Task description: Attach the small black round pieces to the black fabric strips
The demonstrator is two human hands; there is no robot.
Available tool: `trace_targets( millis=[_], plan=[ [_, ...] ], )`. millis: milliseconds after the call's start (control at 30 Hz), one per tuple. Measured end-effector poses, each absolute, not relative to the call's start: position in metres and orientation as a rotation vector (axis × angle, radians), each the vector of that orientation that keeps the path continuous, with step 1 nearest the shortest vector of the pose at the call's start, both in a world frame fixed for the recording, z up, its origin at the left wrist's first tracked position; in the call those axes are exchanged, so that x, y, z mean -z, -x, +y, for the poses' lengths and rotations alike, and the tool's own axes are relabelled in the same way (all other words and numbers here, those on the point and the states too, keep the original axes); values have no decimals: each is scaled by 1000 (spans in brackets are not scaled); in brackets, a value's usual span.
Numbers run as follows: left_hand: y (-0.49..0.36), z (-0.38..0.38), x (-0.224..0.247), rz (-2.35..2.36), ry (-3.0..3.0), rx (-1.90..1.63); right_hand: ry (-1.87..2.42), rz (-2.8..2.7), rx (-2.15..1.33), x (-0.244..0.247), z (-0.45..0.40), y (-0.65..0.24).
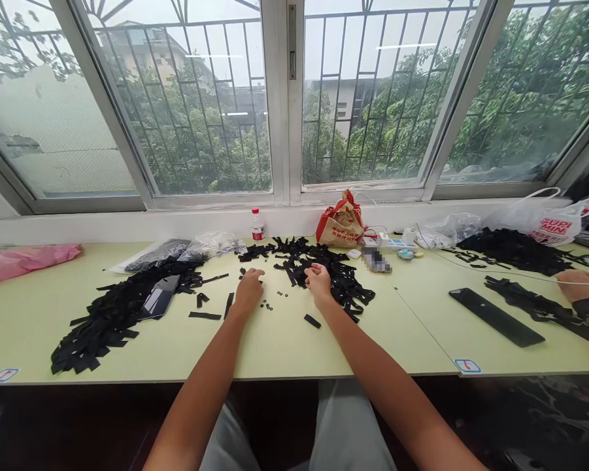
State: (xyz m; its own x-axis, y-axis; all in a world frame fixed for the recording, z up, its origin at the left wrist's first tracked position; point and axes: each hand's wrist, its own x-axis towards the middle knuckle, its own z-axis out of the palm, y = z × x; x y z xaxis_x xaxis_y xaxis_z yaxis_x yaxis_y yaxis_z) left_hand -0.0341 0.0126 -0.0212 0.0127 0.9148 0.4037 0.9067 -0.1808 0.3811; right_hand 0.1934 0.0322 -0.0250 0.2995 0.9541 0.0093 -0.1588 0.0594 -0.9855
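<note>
My left hand (250, 288) is over the middle of the pale green table, its fingers curled; whatever they hold, if anything, is too small to make out. My right hand (318, 281) is at the left edge of a pile of black fabric strips (348, 286), thumb and fingers pinched together on something unclear. Between and below the hands lie several small dark rings (269, 307). A short black strip (312, 321) rests below my right hand. Left of my left hand are loose black strips (204, 316).
A long black heap (102, 320) with a dark flat packet (161, 297) lies left. At the back stand a red-capped bottle (257, 226) and a paper bag (342, 224). Another person's hand (579, 286) is at far right, near a long black piece (495, 317).
</note>
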Motion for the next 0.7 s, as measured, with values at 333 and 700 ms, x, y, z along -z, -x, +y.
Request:
trace_targets(
  millis=[333,700],
  plan=[
    [42,12,18,2196,-2088,-880,1216,-1070,-849,17,27,-191],
    [12,9,-5,1271,-1644,-1253,942,-1503,-1097,11,7,-178]
  ],
)
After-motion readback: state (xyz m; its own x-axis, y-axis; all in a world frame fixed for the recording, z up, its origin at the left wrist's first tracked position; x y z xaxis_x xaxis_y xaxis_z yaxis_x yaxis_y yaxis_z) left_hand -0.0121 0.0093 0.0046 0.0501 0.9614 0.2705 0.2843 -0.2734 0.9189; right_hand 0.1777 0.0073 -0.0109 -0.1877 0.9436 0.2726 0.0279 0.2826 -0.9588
